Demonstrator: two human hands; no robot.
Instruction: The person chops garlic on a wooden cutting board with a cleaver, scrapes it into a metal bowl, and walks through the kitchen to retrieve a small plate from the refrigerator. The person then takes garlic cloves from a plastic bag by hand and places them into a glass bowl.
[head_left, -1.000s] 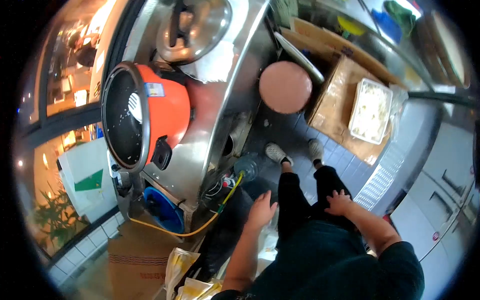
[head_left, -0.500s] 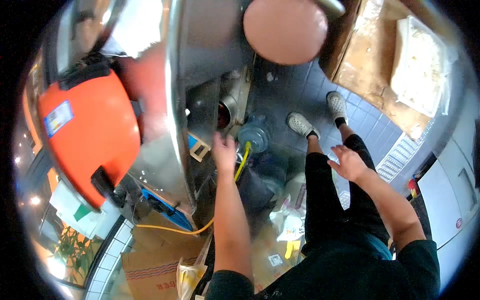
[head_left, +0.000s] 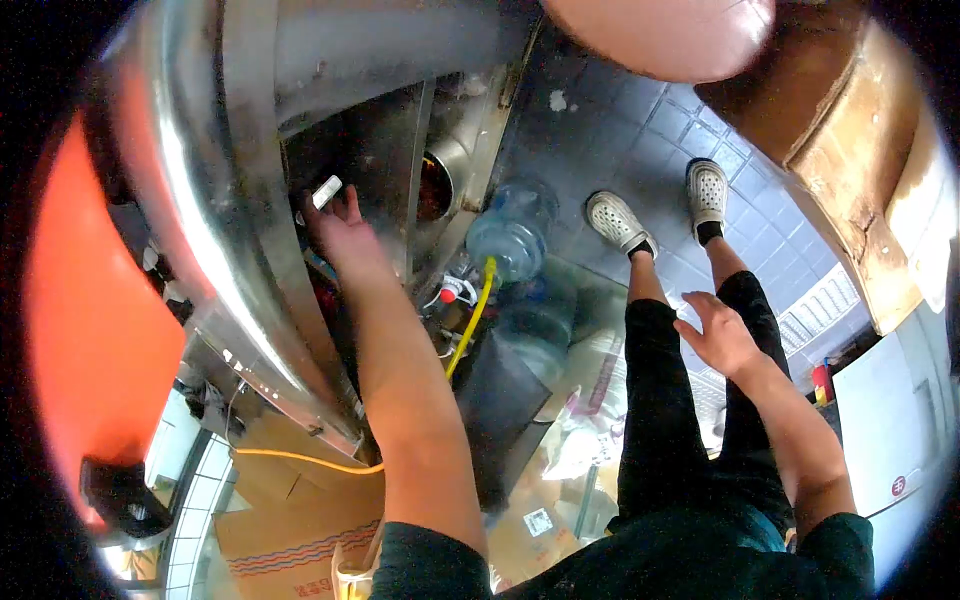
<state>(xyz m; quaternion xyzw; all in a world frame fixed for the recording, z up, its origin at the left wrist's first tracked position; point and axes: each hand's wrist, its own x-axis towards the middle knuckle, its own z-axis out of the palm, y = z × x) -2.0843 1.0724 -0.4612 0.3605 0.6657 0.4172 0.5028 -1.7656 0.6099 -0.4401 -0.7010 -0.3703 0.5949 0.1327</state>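
My left hand (head_left: 345, 235) reaches into the dark lower shelf of a metal counter. Its fingers are curled at a small white block-shaped object (head_left: 327, 191), one finger crossing over it and another sticking out to the side. Blur hides the exact grip and what kind of object it is. Beside the hand, past a metal upright, lies a round metal pot (head_left: 448, 175) with dark reddish contents. My right hand (head_left: 722, 338) hangs above my right thigh, fingers loosely apart, holding nothing.
A large clear blue water jug (head_left: 508, 235) stands beside the counter, with a yellow hose (head_left: 474, 318) near its neck. An orange-red case (head_left: 95, 310) is at the left. Cardboard (head_left: 290, 545) lies below. A round pinkish stool top (head_left: 670, 30) and wooden table (head_left: 850, 170) stand opposite.
My left hand has moved left and deeper into the shelf, to the white object. The view has shifted closer to the counter. My right hand stays by my leg.
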